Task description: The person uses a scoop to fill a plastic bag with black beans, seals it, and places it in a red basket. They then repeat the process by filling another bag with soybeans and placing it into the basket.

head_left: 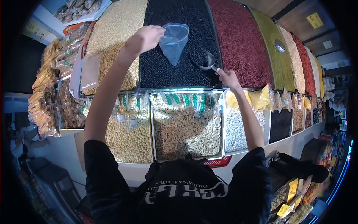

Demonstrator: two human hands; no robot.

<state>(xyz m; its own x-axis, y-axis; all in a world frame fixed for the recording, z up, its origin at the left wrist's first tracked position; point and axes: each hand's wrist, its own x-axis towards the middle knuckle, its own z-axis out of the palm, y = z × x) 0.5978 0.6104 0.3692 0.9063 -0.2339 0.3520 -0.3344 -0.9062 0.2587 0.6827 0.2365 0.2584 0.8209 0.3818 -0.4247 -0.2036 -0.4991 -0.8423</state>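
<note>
My left hand (149, 37) is closed on the rim of a clear plastic bag (173, 43), which hangs with its mouth open over a bin of black beans (179, 15). The bag's pointed lower end hangs down above the beans, and I make out nothing inside it. In my right hand (228, 77) is the handle of a metal scoop (209, 61). Its bowl is low at the right part of the black beans, touching or just above them. A few dark beans seem to show in the bowl.
Left of the black beans lie pale yellow beans (112, 26); right are red beans (242, 41) and green beans (270, 48) with a metal bowl-like scoop (279, 46). Nearer bins hold dried slices (186, 130) and white pieces (244, 130). Another person (302, 168) is at lower right.
</note>
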